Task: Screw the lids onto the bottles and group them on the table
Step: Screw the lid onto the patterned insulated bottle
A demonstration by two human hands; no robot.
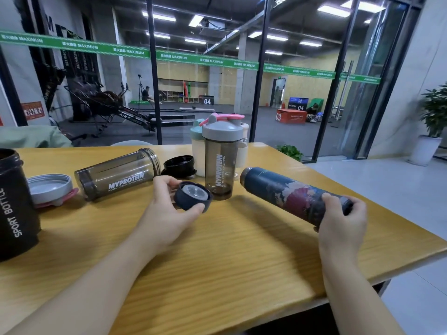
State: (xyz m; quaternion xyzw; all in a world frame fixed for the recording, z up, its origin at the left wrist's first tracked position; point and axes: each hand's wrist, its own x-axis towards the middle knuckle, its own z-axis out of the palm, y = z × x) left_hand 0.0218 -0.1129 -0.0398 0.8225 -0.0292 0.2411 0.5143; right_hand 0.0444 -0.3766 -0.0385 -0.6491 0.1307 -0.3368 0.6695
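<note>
My left hand [169, 209] holds a dark blue lid [192, 196] by its rim, its silver inside facing up. My right hand [342, 222] grips the base end of a dark blue patterned flask [285, 191], which is held tilted with its open mouth toward the lid. An upright smoky MYPROTEIN shaker [221, 165] with a grey and pink lid stands behind the lid. A second MYPROTEIN shaker [118, 178] lies on its side, open. A black lid [179, 165] and a grey lid [49, 188] lie on the wooden table [229, 250].
A black SPORT BOTTLE [14, 206] without a lid stands at the left edge. A white bottle with a mint lid [197, 146] and another pale bottle [243, 151] stand behind the upright shaker. A glass wall runs behind the table; its right edge drops to the floor.
</note>
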